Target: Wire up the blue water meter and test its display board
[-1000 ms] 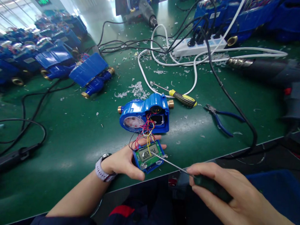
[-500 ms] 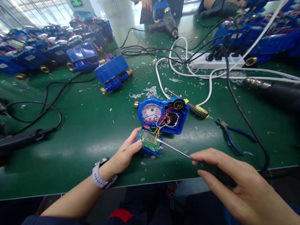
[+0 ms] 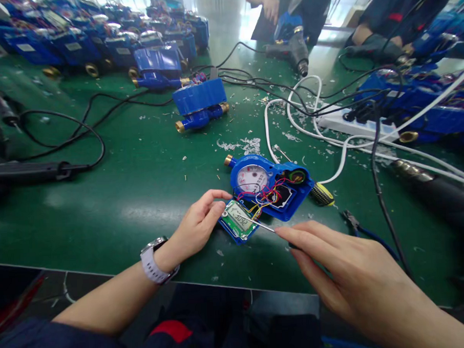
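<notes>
An opened blue water meter (image 3: 269, 185) lies on the green table (image 3: 141, 198), its dial up and coloured wires spilling out. The wires run to a small green display board (image 3: 238, 222) in a blue frame. My left hand (image 3: 198, 229) pinches the left edge of that board. My right hand (image 3: 347, 271) is closed round a thin screwdriver (image 3: 259, 225), whose tip rests on the board's screen side. The handle is hidden under my fingers.
A yellow-black screwdriver (image 3: 321, 193) and blue pliers (image 3: 363, 230) lie right of the meter. A heat gun (image 3: 436, 196), white power strip (image 3: 353, 125) and tangled cables fill the right. Several blue meters (image 3: 200, 106) crowd the far left. Other people's hands work at the far edge.
The view swung left and upward. My left hand set the display board down on the table beside the meter, and my right hand brought the screwdriver tip in over the board.
</notes>
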`<action>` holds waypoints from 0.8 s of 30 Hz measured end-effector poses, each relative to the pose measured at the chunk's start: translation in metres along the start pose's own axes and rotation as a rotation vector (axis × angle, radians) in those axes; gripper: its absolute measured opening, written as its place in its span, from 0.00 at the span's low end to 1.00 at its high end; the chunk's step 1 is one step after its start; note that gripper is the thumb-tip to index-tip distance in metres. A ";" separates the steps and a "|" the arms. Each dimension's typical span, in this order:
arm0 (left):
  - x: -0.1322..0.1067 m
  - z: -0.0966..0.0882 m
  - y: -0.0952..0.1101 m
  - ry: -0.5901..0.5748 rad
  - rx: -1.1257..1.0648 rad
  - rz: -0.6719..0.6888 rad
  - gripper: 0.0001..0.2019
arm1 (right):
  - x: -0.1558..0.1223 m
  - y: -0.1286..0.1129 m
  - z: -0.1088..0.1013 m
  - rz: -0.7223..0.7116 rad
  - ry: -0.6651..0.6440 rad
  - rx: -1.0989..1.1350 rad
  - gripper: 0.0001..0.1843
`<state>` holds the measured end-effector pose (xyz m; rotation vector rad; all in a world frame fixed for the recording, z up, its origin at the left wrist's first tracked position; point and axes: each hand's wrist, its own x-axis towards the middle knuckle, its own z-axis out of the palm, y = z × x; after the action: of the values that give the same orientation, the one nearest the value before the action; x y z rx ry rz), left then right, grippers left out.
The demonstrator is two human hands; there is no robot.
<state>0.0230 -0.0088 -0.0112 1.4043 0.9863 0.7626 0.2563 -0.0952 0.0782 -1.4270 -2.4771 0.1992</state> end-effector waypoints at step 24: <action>-0.006 0.013 0.002 0.137 0.598 0.352 0.42 | 0.027 0.002 -0.010 -0.052 -0.015 -0.311 0.20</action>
<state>0.0326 -0.0203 -0.0099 2.1047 1.1434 0.8675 0.2483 -0.0705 0.0918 -1.4753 -2.6414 -0.1953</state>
